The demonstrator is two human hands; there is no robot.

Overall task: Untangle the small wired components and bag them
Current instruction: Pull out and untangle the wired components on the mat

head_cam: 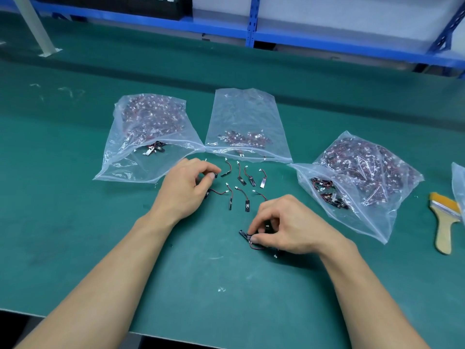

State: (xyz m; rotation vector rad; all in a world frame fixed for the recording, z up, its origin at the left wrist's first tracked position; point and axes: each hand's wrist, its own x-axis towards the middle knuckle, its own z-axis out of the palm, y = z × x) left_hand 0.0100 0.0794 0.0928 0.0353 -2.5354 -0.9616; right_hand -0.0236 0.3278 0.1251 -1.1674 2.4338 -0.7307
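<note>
Several small wired components (241, 181), each a black strip on a red-black wire with a white plug, lie in two rows on the green mat. My left hand (186, 187) pinches one component (214, 175) at the left end of the far row. My right hand (284, 226) grips a small tangled clump of components (247, 238) nearer to me. Three clear plastic bags lie beyond: a full left bag (141, 137), a nearly flat middle bag (245, 127) with few components, and a full right bag (362, 180).
The green mat (75, 197) covers the workbench, whose front edge runs below my forearms. A yellow-bristled brush (444, 222) with a wooden handle lies at the far right beside another bag's edge (459, 182). Blue shelving (251, 28) stands behind the bench.
</note>
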